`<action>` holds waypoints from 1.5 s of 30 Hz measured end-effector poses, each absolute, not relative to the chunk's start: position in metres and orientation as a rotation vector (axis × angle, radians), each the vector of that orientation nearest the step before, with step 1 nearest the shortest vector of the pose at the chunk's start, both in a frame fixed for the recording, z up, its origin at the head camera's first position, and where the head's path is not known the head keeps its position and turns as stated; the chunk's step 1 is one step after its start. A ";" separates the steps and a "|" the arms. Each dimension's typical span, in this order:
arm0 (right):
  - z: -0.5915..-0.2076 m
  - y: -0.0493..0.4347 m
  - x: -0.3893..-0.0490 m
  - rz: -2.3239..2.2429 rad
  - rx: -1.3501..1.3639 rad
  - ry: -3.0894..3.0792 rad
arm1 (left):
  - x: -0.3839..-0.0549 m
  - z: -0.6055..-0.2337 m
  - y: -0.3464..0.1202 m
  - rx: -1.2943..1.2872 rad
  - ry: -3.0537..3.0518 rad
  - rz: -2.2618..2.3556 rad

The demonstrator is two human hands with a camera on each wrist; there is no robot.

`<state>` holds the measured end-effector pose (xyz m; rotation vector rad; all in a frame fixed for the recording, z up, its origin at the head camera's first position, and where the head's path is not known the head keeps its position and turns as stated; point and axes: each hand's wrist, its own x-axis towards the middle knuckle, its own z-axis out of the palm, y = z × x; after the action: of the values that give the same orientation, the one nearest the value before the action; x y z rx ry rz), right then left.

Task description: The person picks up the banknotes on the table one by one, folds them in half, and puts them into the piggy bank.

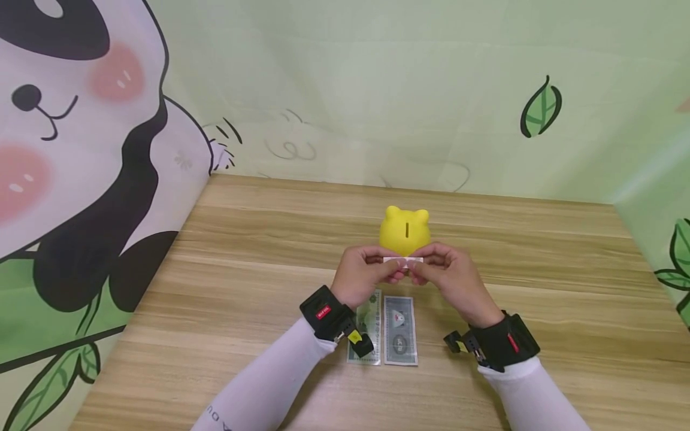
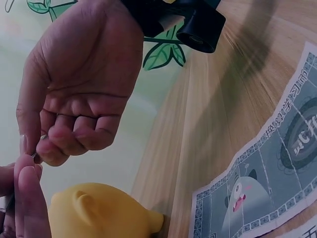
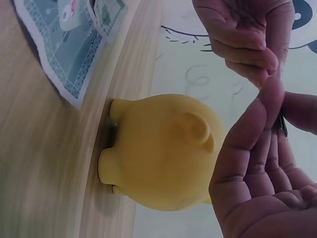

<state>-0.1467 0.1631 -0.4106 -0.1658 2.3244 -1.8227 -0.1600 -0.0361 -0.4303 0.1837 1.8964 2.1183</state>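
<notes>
Both hands meet in front of the yellow piggy bank [image 1: 393, 234]. A thin folded strip of paper [image 1: 404, 259] is pinched between thumb and fingers, its left end in my left hand [image 1: 358, 274] and its right end in my right hand [image 1: 459, 282]. From the right wrist, only a dark edge of the strip [image 3: 283, 124] shows past the fingers. On the table below the hands lie a green play banknote [image 1: 371, 311] and a grey-blue play banknote [image 1: 400, 338], side by side; the left wrist strap partly hides the green one. Creases cross the blue note [image 2: 262, 183] in the left wrist view.
The piggy bank has a narrow slot in its top and stands upright on the wood-grain table [image 1: 242, 263]. Behind the table hangs a pale green backdrop [image 1: 377, 90] with a printed panda [image 1: 91, 149] at left. Each wrist carries a black strap with a small camera.
</notes>
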 end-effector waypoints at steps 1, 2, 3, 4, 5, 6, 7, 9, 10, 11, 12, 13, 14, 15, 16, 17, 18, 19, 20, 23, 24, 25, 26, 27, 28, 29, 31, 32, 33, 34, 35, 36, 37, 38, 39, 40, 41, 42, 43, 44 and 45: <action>-0.410 0.163 -0.146 -1.817 -0.164 2.321 | -0.160 -0.430 -0.036 0.185 1.907 2.114; -0.410 0.162 -0.146 -1.809 -0.165 2.321 | -0.160 -0.430 -0.036 0.183 1.915 2.109; -0.410 0.162 -0.146 -1.801 -0.165 2.321 | -0.160 -0.430 -0.036 0.180 1.923 2.105; -0.410 0.161 -0.146 -1.791 -0.164 2.322 | -0.159 -0.430 -0.036 0.180 1.927 2.106; -0.410 0.161 -0.146 -1.783 -0.165 2.325 | -0.159 -0.430 -0.035 0.177 1.934 2.103; -0.410 0.160 -0.146 -1.778 -0.165 2.326 | -0.159 -0.430 -0.035 0.173 1.942 2.100; -0.410 0.160 -0.146 -1.771 -0.163 2.329 | -0.159 -0.430 -0.035 0.165 1.950 2.095; -0.410 0.160 -0.145 -1.767 -0.164 2.336 | -0.159 -0.430 -0.034 0.158 1.957 2.095; -0.410 0.159 -0.145 -1.767 -0.163 2.339 | -0.159 -0.431 -0.034 0.161 1.955 2.101; -0.410 0.159 -0.145 -1.770 -0.162 2.343 | -0.158 -0.431 -0.033 0.163 1.952 2.104; -0.409 0.159 -0.145 -1.772 -0.160 2.347 | -0.158 -0.431 -0.033 0.170 1.946 2.112; -0.409 0.159 -0.145 -1.772 -0.158 2.352 | -0.158 -0.432 -0.032 0.179 1.935 2.121; -0.409 0.159 -0.145 -1.777 -0.156 2.354 | -0.158 -0.433 -0.032 0.194 1.922 2.133; -0.408 0.159 -0.144 -1.778 -0.152 2.359 | -0.159 -0.433 -0.032 0.206 1.907 2.145; -0.408 0.159 -0.144 -1.783 -0.149 2.361 | -0.159 -0.433 -0.031 0.216 1.894 2.154; -0.408 0.159 -0.144 -1.787 -0.147 2.364 | -0.159 -0.433 -0.031 0.224 1.885 2.160; -0.408 0.159 -0.144 -1.792 -0.146 2.365 | -0.159 -0.433 -0.031 0.228 1.878 2.165; -0.407 0.159 -0.143 -1.794 -0.146 2.367 | -0.159 -0.433 -0.031 0.229 1.872 2.168; -0.407 0.159 -0.143 -1.796 -0.146 2.368 | -0.158 -0.433 -0.031 0.227 1.870 2.169; -0.407 0.159 -0.143 -1.806 -0.138 2.363 | -0.158 -0.431 -0.032 0.214 1.868 2.168; -0.407 0.159 -0.143 -1.809 -0.133 2.363 | -0.157 -0.430 -0.032 0.210 1.865 2.168; -0.407 0.159 -0.143 -1.812 -0.127 2.362 | -0.157 -0.429 -0.032 0.211 1.865 2.168; -0.407 0.159 -0.144 -1.818 -0.120 2.360 | -0.157 -0.429 -0.032 0.215 1.868 2.166; -0.407 0.160 -0.144 -1.822 -0.112 2.358 | -0.157 -0.428 -0.032 0.219 1.871 2.163; -0.407 0.160 -0.144 -1.824 -0.105 2.357 | -0.157 -0.428 -0.032 0.224 1.876 2.160; -0.407 0.160 -0.144 -1.826 -0.100 2.356 | -0.157 -0.428 -0.032 0.229 1.883 2.156; -0.407 0.160 -0.145 -1.825 -0.090 2.352 | -0.157 -0.428 -0.033 0.240 1.898 2.149; -0.407 0.160 -0.145 -1.825 -0.087 2.348 | -0.157 -0.428 -0.033 0.240 1.906 2.146; -0.407 0.160 -0.145 -1.824 -0.084 2.343 | -0.157 -0.428 -0.033 0.239 1.911 2.145; -0.407 0.160 -0.145 -1.822 -0.081 2.338 | -0.157 -0.428 -0.033 0.236 1.918 2.143; -0.407 0.160 -0.146 -1.821 -0.079 2.333 | -0.158 -0.429 -0.034 0.233 1.924 2.142; -0.407 0.160 -0.146 -1.819 -0.076 2.329 | -0.158 -0.429 -0.034 0.227 1.926 2.143; -0.407 0.161 -0.146 -1.815 -0.075 2.325 | -0.158 -0.429 -0.034 0.221 1.929 2.144; -0.407 0.161 -0.146 -1.801 -0.079 2.327 | -0.158 -0.429 -0.034 0.214 1.934 2.143; -0.407 0.161 -0.146 -1.784 -0.084 2.330 | -0.158 -0.429 -0.034 0.209 1.938 2.144; -0.407 0.161 -0.147 -1.767 -0.091 2.332 | -0.158 -0.429 -0.035 0.202 1.939 2.148; -0.408 0.162 -0.147 -1.749 -0.098 2.336 | -0.158 -0.429 -0.035 0.199 1.937 2.154; -0.408 0.162 -0.148 -1.732 -0.106 2.339 | -0.158 -0.428 -0.035 0.197 1.936 2.160; -0.408 0.162 -0.148 -1.716 -0.115 2.343 | -0.158 -0.428 -0.035 0.197 1.934 2.167; -0.408 0.162 -0.148 -1.707 -0.122 2.343 | -0.158 -0.428 -0.035 0.193 1.935 2.171; -0.408 0.161 -0.147 -1.706 -0.125 2.340 | -0.158 -0.428 -0.035 0.193 1.932 2.174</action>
<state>-0.1475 0.1615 -0.4083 -0.1248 2.3404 -1.7063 -0.1585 -0.0349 -0.4282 0.1927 1.9321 2.1740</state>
